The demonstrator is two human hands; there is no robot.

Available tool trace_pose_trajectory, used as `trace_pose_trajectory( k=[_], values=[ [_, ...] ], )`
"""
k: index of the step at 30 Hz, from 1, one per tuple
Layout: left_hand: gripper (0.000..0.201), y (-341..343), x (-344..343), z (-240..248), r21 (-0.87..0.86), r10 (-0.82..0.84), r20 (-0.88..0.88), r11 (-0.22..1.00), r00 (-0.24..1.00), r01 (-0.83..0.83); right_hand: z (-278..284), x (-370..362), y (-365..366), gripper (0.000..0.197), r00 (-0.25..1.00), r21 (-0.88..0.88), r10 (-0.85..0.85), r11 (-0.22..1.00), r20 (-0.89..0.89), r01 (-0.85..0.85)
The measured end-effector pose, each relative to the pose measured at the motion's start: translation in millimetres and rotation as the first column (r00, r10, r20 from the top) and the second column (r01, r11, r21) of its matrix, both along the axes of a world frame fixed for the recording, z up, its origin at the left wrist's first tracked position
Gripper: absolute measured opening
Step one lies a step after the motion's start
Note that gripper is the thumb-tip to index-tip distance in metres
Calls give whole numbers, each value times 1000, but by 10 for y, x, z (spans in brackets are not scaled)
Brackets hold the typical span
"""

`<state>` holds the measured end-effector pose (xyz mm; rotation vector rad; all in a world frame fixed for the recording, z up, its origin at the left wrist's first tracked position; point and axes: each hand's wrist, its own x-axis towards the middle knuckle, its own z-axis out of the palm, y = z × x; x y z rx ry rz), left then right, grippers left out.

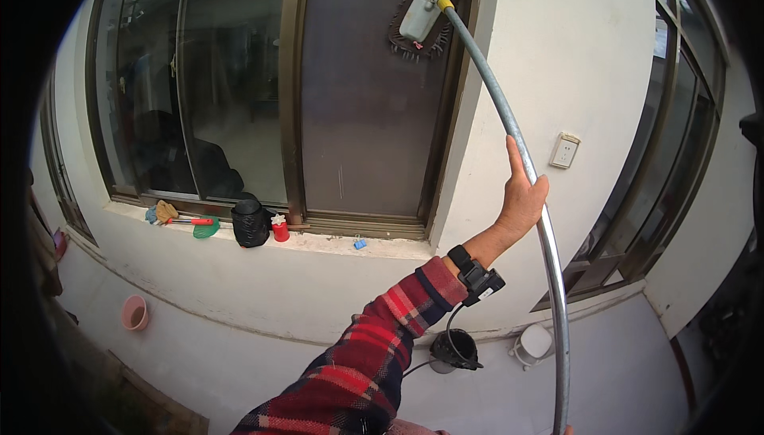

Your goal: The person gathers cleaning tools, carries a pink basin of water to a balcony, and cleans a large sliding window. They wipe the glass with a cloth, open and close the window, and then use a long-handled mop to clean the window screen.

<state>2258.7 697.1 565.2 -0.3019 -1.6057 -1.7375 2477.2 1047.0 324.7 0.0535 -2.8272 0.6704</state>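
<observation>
A flat mop (431, 1) with a grey-green head, a dark fringed pad and a yellow collar lies tilted against the upper right of the dark window panel (366, 109). Its long metal pole (555, 292) runs down to the lower edge. My left hand (524, 202), in a red plaid sleeve with a black device strapped at the wrist, is closed around the pole partway up, one digit pointing up along it. Only a sliver of my right hand (568, 430) shows beside the pole at the bottom edge; its fingers are mostly hidden.
On the window sill stand a black bag-wrapped object (251, 224), a red container (279, 229), a red-handled tool (191, 221) and a small blue piece (360, 244). Below are a pink bucket (136, 313), a black bucket (454, 349) and a white stool (532, 345). A socket (565, 150) is on the wall.
</observation>
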Motion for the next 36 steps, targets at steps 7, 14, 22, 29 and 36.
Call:
trace_pose_trajectory(
  k=[7, 14, 22, 29, 36],
  values=[
    [89, 330, 241, -1308, 132, -26, 193, 991, 981, 0, -890, 224, 613, 36, 983, 223, 33, 972, 180, -74],
    [90, 478, 669, -2222, 158, 2, 377, 985, 926, -67, -1613, 804, 1003, 43, 957, 206, 215, 945, 195, -254],
    [94, 639, 1198, -2872, 186, -65, 481, 982, 874, -29, -2491, 1206, 1249, 28, 903, 196, 102, 960, 417, -199],
    [92, 374, 1170, -2241, 54, 0, 326, 998, 945, -19, -2170, 822, 584, 26, 869, -133, 154, 986, 471, -102],
    [88, -442, 813, -537, -89, 111, -21, 990, 994, -112, -1415, -124, -671, 27, 909, -439, 396, 845, 133, -304]
  ],
)
